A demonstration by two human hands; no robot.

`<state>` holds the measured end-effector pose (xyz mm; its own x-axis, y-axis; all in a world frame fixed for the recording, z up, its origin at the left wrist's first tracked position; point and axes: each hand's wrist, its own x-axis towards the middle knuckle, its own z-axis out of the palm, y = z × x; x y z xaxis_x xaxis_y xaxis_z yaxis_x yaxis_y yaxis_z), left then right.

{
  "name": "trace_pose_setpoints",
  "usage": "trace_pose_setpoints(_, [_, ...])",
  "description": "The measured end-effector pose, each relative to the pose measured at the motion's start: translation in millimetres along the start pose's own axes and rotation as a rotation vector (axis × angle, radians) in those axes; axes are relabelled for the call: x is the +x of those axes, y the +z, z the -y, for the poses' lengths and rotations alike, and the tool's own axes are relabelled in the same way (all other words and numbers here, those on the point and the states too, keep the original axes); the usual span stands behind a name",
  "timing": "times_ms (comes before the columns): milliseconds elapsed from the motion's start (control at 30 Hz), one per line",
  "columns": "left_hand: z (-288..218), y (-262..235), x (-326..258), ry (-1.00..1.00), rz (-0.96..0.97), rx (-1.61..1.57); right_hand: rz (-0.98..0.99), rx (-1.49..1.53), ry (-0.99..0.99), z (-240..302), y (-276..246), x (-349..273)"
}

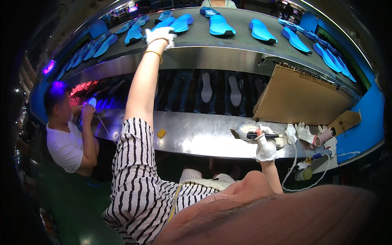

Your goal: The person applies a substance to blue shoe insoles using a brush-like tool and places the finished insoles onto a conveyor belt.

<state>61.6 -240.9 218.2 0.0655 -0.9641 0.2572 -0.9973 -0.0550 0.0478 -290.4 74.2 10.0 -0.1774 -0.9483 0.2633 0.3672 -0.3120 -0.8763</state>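
My left arm stretches out over the conveyor belt, and my left hand point(160, 37) wears a white glove. It is closed at the near end of a blue shoe sole point(164, 23); its fingertips are partly hidden. A second blue sole point(182, 23) lies just to the right of it. Low over the metal bench, my right hand point(265, 146), also gloved with a bare fingertip showing, is closed round a dark-handled brush point(267, 135). The brush's flat tip points left, beside a whitish rounded item point(248, 130) I cannot make out. A white hose point(295, 157) runs from the handle's right end.
More blue soles point(220, 25) lie along the belt point(196, 38). A cardboard box point(304, 96) leans at the right, near loose white gloves point(304, 132) and a pinkish roll point(326, 134). A yellow block point(161, 133) sits on the bench point(196, 134). A co-worker point(67, 134) works at the left.
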Motion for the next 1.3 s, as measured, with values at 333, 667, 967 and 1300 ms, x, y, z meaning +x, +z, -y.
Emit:
trace_pose_setpoints(333, [10, 5, -37, 0.265, -0.473, -0.194, 0.147, -0.185, -0.044, -12, 0, -2])
trace_pose_setpoints(667, [28, -55, -190, 0.649, -0.295, -2.04, 0.178, -0.329, -0.019, -7, 14, -21])
trace_pose_setpoints(967, [-6, 68, -266, 0.33, 0.934, -2.301, 0.132, -0.354, 0.016, -3, 23, -30])
trace_pose_setpoints(1300, [-46, 134, -381, -0.34, 1.168, -2.538, 0.245, -0.295, 0.055, 2, 50, -28])
